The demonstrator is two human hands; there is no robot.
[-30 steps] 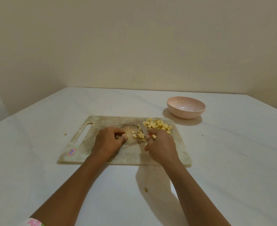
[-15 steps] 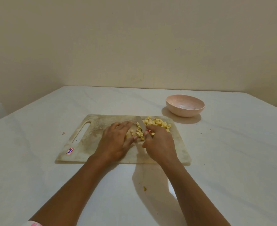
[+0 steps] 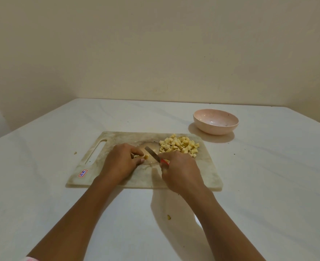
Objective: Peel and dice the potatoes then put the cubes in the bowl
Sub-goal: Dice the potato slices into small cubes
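Potato cubes (image 3: 179,146), pale yellow, lie heaped on the far right corner of the cutting board (image 3: 202,172). Toward the board's middle, a small potato piece (image 3: 146,157) sits at the tips of the left hand (image 3: 120,162), whose fingers are curled in and pinch it against the board; how much more potato lies under that hand cannot be told. Just right of the piece, the knife (image 3: 152,153) slants with its blade tip toward the board's far side. Its red handle is wrapped by the curled fingers of the right hand (image 3: 179,170), which rests over the board's near right part. A small red-and-blue sticker (image 3: 83,173) marks the board's near left corner, below the handle slot. Beyond the board's far right corner, apart from it, stands a pink bowl (image 3: 215,124) with no cubes in it. The board lies on a white table (image 3: 268,185). One potato scrap (image 3: 168,217) lies nearer than the board's near edge, between the forearms.
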